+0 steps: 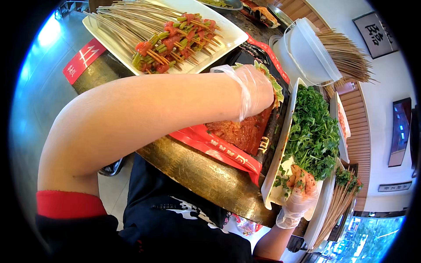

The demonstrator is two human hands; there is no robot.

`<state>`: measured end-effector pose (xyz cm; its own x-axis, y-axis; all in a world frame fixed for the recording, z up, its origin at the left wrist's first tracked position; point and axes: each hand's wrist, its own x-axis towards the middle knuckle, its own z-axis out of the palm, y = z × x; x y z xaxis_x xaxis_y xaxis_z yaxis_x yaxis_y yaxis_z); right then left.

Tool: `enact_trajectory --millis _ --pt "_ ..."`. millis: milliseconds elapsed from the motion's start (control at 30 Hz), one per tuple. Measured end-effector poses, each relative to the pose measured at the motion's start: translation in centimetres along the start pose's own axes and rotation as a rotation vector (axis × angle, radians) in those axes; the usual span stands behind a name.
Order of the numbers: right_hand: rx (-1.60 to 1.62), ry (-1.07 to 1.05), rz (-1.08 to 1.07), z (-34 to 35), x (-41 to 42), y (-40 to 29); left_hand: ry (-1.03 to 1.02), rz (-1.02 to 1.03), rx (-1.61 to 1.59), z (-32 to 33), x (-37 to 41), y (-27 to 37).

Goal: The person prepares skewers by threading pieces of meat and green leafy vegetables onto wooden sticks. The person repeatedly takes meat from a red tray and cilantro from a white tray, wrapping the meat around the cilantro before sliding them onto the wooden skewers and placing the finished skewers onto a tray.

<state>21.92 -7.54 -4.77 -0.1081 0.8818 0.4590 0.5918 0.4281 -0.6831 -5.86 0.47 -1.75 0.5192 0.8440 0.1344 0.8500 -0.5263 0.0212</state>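
My left hand (258,88), in a clear plastic glove, reaches over thin slices of marinated red meat (238,134) on a black and red printed sheet. Its fingers are hidden, so its grip cannot be told. A frilly green-and-white edge (278,88) shows beside it. Also gloved, my right hand (301,190) is at the near end of a white tray (286,141) of chopped cilantro (312,131). Red sauce and green bits coat its bunched fingers; whether they hold anything is unclear.
At the upper left, a white tray (227,49) bears skewers of meat-wrapped green stems (177,39). A white bucket (302,52) lies tipped with bare wooden skewers (345,54). More herb-topped skewers (335,207) sit at the right. The worn brass-coloured table edge (197,177) curves before my body.
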Motion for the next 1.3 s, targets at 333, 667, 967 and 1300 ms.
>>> enact_trajectory --millis 333,667,967,1300 --pt "0.044 0.001 0.091 0.1 0.1 -0.4 -0.006 0.125 -0.246 1.3 -0.1 2.4" --pt "0.084 0.007 0.060 0.6 0.1 -0.7 0.017 0.058 -0.218 -2.6 -1.0 -1.0" --pt "0.136 0.056 0.070 0.8 -0.2 0.3 0.046 -0.114 -0.472 -6.1 -3.0 -1.8" --pt "0.257 0.041 0.025 0.6 -0.3 0.1 0.141 -0.121 -0.218 -7.0 -4.1 -0.7"
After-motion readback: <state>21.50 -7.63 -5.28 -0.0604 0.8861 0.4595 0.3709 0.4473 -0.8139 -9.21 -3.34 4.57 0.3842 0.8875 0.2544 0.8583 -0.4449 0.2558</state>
